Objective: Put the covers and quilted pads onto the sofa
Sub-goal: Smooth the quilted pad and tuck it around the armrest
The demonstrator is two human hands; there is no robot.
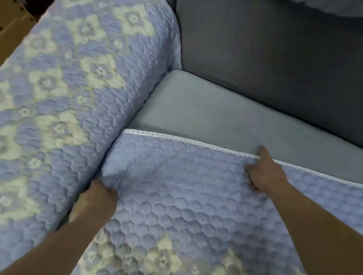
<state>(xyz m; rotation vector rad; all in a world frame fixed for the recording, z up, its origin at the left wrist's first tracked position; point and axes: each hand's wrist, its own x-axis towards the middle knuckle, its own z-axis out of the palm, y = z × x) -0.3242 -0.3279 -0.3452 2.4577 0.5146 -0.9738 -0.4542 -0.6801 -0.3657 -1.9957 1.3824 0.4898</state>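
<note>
Covered armrest [66, 100] crowds my left; bare grey seat cushion [224, 117] and backrest [277, 57] lie ahead. Blue quilted pad [190, 207], white-trimmed, covers the seat's front. My left hand [95, 202] bunches its edge; right hand [265, 172] pinches the trim, forefinger out.

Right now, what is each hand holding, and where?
Both hold the quilted seat pad: the left hand grips its bunched side by the covered armrest; the right hand grips near its white-trimmed back edge.
</note>
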